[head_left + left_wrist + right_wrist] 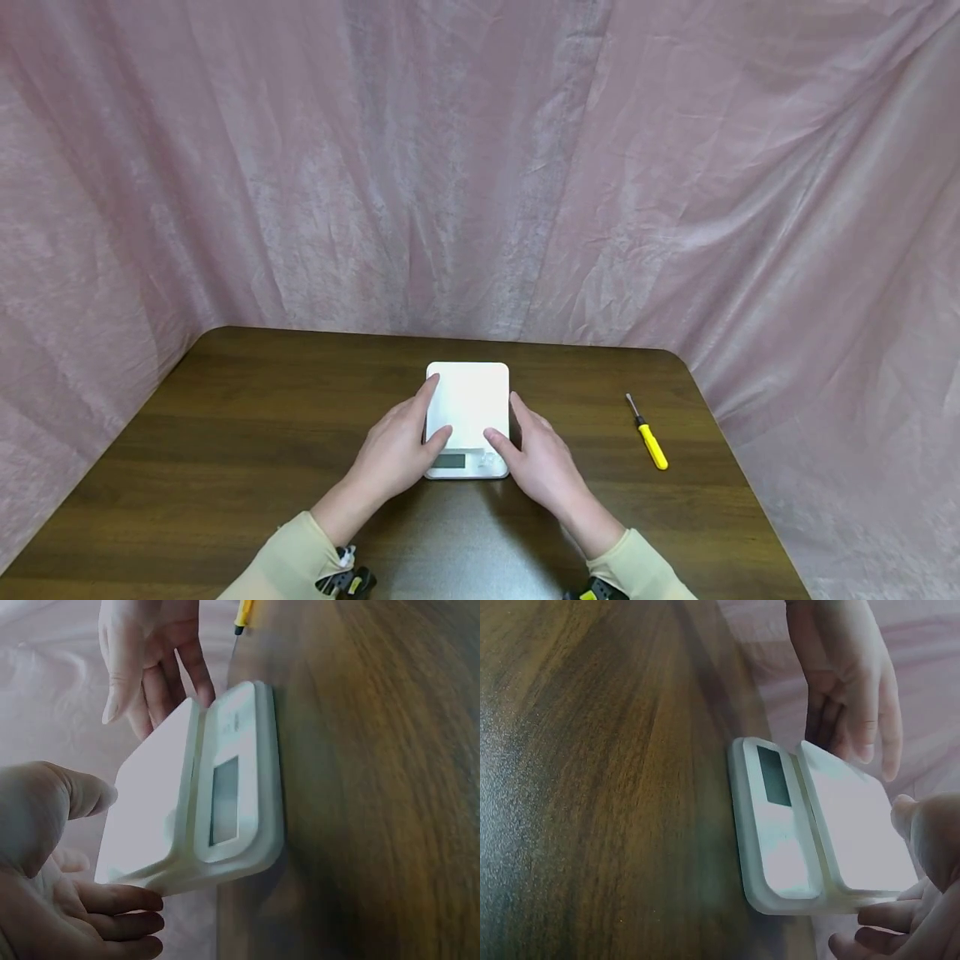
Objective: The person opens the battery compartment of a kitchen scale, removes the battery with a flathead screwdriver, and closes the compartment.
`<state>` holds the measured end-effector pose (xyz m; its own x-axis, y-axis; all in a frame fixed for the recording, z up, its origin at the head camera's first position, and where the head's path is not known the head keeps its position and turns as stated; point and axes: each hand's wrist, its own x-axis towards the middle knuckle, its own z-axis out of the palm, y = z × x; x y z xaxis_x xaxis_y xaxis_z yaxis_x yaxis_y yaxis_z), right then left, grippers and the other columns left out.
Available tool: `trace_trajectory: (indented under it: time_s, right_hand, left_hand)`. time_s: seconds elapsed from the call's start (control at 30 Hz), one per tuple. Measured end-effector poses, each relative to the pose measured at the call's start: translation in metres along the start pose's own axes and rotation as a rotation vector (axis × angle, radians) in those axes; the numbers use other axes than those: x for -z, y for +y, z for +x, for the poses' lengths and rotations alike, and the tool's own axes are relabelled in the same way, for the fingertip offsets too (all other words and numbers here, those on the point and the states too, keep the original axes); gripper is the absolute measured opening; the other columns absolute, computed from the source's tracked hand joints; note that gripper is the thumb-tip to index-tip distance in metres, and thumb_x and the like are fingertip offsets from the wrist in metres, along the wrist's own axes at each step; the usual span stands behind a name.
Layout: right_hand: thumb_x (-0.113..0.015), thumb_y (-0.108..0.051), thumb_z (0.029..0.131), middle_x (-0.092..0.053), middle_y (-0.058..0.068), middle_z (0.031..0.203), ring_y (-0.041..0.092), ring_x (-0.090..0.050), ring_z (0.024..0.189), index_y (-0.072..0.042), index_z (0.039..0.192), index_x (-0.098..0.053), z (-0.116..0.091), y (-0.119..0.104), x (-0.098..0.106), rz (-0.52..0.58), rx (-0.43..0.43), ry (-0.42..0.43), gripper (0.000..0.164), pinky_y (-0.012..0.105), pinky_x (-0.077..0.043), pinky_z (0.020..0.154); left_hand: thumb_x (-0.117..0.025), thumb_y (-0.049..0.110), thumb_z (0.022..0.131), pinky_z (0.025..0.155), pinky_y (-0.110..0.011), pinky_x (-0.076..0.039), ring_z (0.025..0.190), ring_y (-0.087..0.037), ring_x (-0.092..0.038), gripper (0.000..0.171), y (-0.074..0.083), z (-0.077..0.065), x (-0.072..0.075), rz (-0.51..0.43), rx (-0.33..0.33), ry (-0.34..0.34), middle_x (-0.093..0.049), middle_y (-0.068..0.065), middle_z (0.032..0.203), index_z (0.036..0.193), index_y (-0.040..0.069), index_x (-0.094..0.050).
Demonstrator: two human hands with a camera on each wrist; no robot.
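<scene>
A white digital kitchen scale (468, 408) lies flat on the brown table, its dark display (450, 461) at the near edge. My left hand (393, 446) is at the scale's left side, fingers extended along the edge and thumb over the platform (146, 799). On the opposite side, my right hand (542, 458) has its thumb over the near right part and its other fingers beside the edge. In the right wrist view, the right hand's fingertips (889, 915) are close to the scale's side; contact is hard to tell. Neither hand visibly pinches the scale.
A screwdriver (651, 444) with a yellow handle lies to the right on the wooden table (285, 417), tip pointing away. Pink curtain fabric (480, 167) hangs behind the table and along its sides.
</scene>
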<state>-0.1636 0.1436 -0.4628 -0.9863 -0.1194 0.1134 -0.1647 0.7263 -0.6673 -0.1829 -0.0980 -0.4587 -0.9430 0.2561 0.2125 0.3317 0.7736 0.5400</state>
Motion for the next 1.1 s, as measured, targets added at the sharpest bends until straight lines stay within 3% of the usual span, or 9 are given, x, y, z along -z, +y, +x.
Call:
trace_trajectory:
  time_s: [0.13,0.3,0.47,0.63,0.8,0.93,1.1]
  right_hand:
    - [-0.069,-0.05,0.109,-0.055,0.015,0.164,0.04,-0.055,0.147,-0.003,0.174,-0.03,0.001,-0.001,0.001,0.037,0.011,0.04,0.088,0.064,-0.045,0.118]
    - [-0.068,-0.052,0.11,-0.055,0.012,0.165,0.033,-0.075,0.12,-0.007,0.176,-0.025,0.002,0.0,0.003,0.081,0.018,0.061,0.091,0.061,-0.053,0.11]
    - [-0.069,-0.048,0.11,-0.057,0.014,0.163,0.024,-0.078,0.113,-0.007,0.175,-0.026,0.004,0.0,0.005,0.127,0.027,0.085,0.089,0.057,-0.058,0.105]
    - [-0.07,-0.046,0.11,-0.055,0.01,0.165,0.025,-0.076,0.118,-0.007,0.176,-0.025,0.005,0.0,0.007,0.165,0.044,0.108,0.089,0.056,-0.058,0.105]
    - [-0.073,-0.041,0.109,-0.048,0.008,0.167,0.03,-0.067,0.135,-0.01,0.178,-0.015,0.005,-0.001,0.008,0.249,0.059,0.106,0.095,0.054,-0.054,0.113]
    - [-0.075,-0.036,0.108,-0.047,0.01,0.164,0.032,-0.06,0.144,-0.01,0.178,-0.014,0.006,-0.003,0.008,0.301,0.072,0.105,0.096,0.05,-0.05,0.118]
    - [-0.076,-0.03,0.108,-0.046,0.016,0.159,0.034,-0.058,0.144,-0.006,0.177,-0.018,0.006,-0.003,0.007,0.314,0.094,0.105,0.092,0.048,-0.048,0.12]
  left_hand:
    - [-0.081,0.027,0.103,0.112,-0.061,-0.053,0.14,-0.042,-0.061,0.085,0.004,0.001,0.003,-0.026,-0.013,0.036,-0.06,-0.021,0.158,0.172,0.007,-0.035]
    - [-0.082,0.022,0.102,0.107,-0.061,-0.056,0.134,-0.043,-0.065,0.086,0.007,0.002,0.005,-0.038,-0.033,0.102,-0.065,-0.022,0.151,0.172,0.008,-0.033]
    - [-0.082,0.019,0.101,0.096,-0.061,-0.06,0.127,-0.042,-0.07,0.088,0.008,0.003,0.006,-0.064,-0.063,0.167,-0.069,-0.023,0.146,0.172,0.009,-0.032]
    - [-0.081,0.017,0.101,0.094,-0.062,-0.06,0.131,-0.041,-0.069,0.09,0.009,0.004,0.007,-0.107,-0.065,0.183,-0.067,-0.024,0.147,0.174,0.013,-0.028]
    - [-0.084,0.017,0.099,0.091,-0.061,-0.06,0.127,-0.041,-0.069,0.102,0.011,0.004,0.007,-0.138,-0.049,0.177,-0.066,-0.021,0.147,0.178,0.016,-0.02]
    - [-0.087,0.017,0.097,0.079,-0.053,-0.062,0.102,-0.037,-0.071,0.108,0.013,0.003,0.007,-0.135,-0.056,0.179,-0.061,-0.022,0.142,0.178,0.015,-0.016]
    - [-0.086,0.017,0.097,0.068,-0.041,-0.057,0.079,-0.025,-0.06,0.108,0.013,0.002,0.005,-0.134,-0.057,0.159,-0.056,-0.023,0.138,0.178,0.016,-0.016]
